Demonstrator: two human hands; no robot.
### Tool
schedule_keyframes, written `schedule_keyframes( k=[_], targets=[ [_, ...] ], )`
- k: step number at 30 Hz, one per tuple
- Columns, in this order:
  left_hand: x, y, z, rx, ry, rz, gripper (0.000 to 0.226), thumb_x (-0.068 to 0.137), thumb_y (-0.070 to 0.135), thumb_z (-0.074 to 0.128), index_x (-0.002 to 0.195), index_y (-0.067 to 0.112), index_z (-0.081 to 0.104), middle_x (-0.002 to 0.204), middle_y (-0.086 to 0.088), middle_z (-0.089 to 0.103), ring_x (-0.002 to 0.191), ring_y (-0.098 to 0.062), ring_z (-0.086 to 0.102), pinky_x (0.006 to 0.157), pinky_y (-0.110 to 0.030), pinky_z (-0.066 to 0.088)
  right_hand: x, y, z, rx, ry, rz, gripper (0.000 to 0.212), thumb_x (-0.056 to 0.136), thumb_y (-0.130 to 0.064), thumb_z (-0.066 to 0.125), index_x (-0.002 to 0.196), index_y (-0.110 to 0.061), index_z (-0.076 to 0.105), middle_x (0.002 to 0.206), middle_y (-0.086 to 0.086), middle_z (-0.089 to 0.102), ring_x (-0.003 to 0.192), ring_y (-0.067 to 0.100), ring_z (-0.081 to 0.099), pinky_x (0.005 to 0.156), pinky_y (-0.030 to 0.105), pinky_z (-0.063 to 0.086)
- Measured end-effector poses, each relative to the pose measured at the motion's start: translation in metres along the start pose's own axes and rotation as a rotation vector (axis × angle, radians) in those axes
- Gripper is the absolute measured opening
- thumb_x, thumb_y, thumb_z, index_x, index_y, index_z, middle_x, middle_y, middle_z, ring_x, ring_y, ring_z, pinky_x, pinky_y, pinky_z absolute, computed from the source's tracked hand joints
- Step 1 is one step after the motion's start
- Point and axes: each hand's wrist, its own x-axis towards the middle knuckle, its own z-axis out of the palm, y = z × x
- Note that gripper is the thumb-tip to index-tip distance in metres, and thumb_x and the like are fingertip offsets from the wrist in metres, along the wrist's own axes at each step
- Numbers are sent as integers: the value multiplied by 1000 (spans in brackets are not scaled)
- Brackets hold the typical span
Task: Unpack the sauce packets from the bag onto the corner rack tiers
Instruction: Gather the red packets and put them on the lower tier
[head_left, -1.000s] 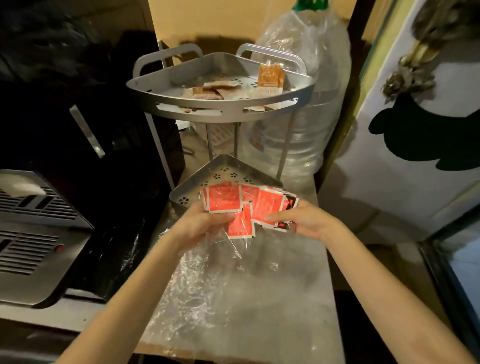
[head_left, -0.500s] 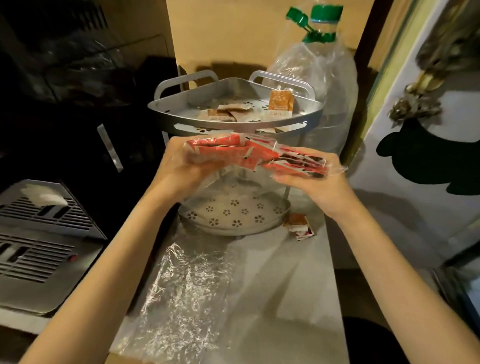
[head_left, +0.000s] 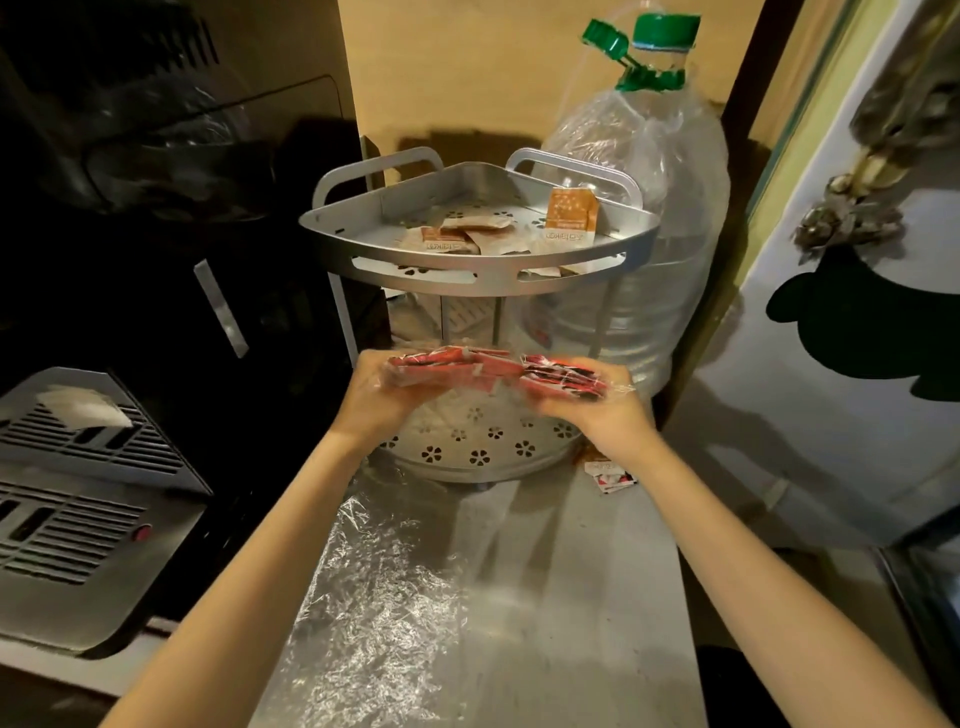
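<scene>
My left hand (head_left: 376, 397) and my right hand (head_left: 597, 415) together hold a flat bundle of red sauce packets (head_left: 493, 370) just above the lower tier (head_left: 493, 457) of the silver corner rack. A bit of clear plastic clings around the bundle. The upper tier (head_left: 467, 260) carries several brown and orange packets (head_left: 569, 218). A clear plastic bag (head_left: 384, 597) lies flat on the steel counter below my arms. One red-and-white packet (head_left: 610, 474) lies on the counter to the right of the rack.
A large clear water bottle (head_left: 654, 197) with a green cap stands behind the rack on the right. A black appliance (head_left: 171, 249) and a grey vented machine (head_left: 78, 499) sit on the left. A white fridge door (head_left: 857, 364) is on the right.
Both hands lifted the red packets off the counter to near the upper tier's rim, then lowered them to just above the lower tier. One packet now lies on the counter beside the rack.
</scene>
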Motion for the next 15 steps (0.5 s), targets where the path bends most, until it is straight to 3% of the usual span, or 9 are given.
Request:
schedule_keyframes(
  k=[2,4,6,8,10,12,15],
  targets=[
    [2,-16,1,-23,-16,-113,25,70,-2,73,92,9,71,80,18,73,82,-6,69,77,-23,56,7,12,1,23,-14,87,45,64,10,75,101,-13,64,83,-13,71,73,-10,65,67,6,48],
    [5,-27,4,-73,-38,-240,30,72,-3,70,89,21,68,73,22,71,80,1,67,80,-24,54,15,22,-1,30,-41,192,46,64,8,76,103,-12,64,94,-4,68,80,-6,65,68,7,49],
    [12,-34,7,-123,-21,-336,29,75,-4,67,97,15,65,83,16,70,87,-5,66,77,-23,52,24,27,-4,10,-77,264,43,66,5,75,106,-7,65,99,-3,67,91,5,65,70,10,51],
    [22,-41,7,-85,22,-408,31,75,-2,68,104,8,62,93,3,66,93,-16,62,81,-24,49,34,30,-5,-13,-104,306,35,72,0,73,105,-7,66,94,-10,66,85,0,64,67,7,49],
    [29,-48,4,-95,36,-422,25,73,-5,69,91,12,63,78,5,69,89,-21,64,84,-32,51,45,30,-5,-23,-87,369,30,77,-6,70,107,-8,65,88,-14,63,75,-6,60,57,1,46],
    [33,-50,0,-140,31,-457,27,73,-7,67,79,18,62,64,9,70,73,-13,68,75,-29,53,56,34,-4,-9,-35,425,26,76,-6,71,102,-6,67,85,-9,64,74,1,61,53,4,47],
    [40,-51,-5,-218,-13,-492,16,75,5,68,87,16,65,90,-7,70,88,-24,66,83,-37,50,65,40,-3,28,14,407,16,74,-3,72,89,-7,69,82,-6,67,64,-4,65,59,8,52]
  ],
)
